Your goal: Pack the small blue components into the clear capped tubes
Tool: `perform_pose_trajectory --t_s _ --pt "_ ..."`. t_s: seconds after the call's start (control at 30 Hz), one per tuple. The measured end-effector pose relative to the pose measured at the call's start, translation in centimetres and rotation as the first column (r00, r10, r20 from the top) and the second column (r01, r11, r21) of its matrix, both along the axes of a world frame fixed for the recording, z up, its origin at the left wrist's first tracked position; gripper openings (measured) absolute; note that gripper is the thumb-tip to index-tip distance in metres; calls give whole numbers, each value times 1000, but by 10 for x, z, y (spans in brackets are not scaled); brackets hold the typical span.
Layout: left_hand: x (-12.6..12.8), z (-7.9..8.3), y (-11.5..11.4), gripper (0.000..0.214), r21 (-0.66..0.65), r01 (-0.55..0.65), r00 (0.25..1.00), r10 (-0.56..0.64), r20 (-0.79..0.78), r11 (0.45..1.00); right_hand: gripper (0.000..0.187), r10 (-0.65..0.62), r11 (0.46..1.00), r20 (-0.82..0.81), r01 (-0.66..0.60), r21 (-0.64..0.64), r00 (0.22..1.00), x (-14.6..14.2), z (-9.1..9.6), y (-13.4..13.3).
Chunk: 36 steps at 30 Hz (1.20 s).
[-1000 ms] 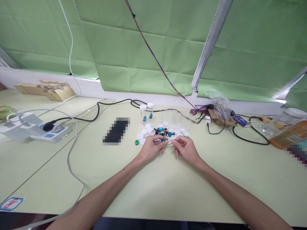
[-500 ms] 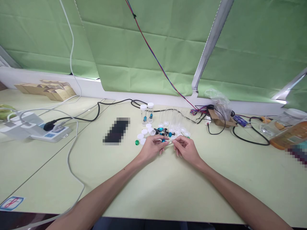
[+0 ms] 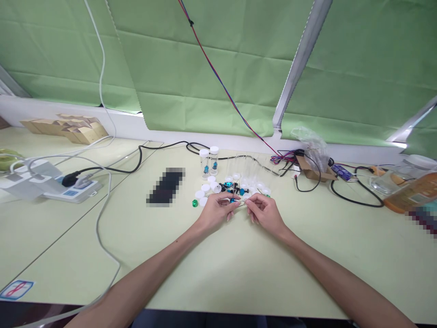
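Note:
My left hand [image 3: 217, 210] and my right hand [image 3: 265, 211] meet over the pale green table [image 3: 218, 264], fingers curled. The left pinches a small clear tube with a blue piece [image 3: 233, 200] at its fingertips. The right hand's fingertips pinch the other end of the same thin clear piece. Just beyond the hands lies a scatter of white caps [image 3: 205, 188] and small blue and black parts [image 3: 229, 185]. Two capped vials [image 3: 209, 160] holding blue parts stand upright behind them. A green bead [image 3: 195, 203] lies left of my left hand.
A blurred dark phone [image 3: 165, 187] lies to the left. A power strip [image 3: 70, 188] with black and white cables sits far left, cardboard pieces [image 3: 71, 127] behind it. A cardboard box with a plastic bag [image 3: 311, 157], wires and a clear jar [image 3: 399, 177] stand right.

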<state>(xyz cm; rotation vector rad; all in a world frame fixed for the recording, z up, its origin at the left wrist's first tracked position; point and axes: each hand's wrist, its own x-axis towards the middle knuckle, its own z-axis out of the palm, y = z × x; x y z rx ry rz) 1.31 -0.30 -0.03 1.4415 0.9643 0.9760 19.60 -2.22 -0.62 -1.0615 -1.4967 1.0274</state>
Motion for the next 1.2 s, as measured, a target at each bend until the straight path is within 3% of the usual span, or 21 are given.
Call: perform_pose_trajectory --t_s 0.63,1.2 --pt "0 0 0 28 91 12 1000 -11 -7 996 36 68 988 -116 -83 -130 991 -1 5 0" --pt "0 -2 -1 27 138 43 999 -41 -12 990 36 81 922 -329 -196 -333 941 0 4 3"
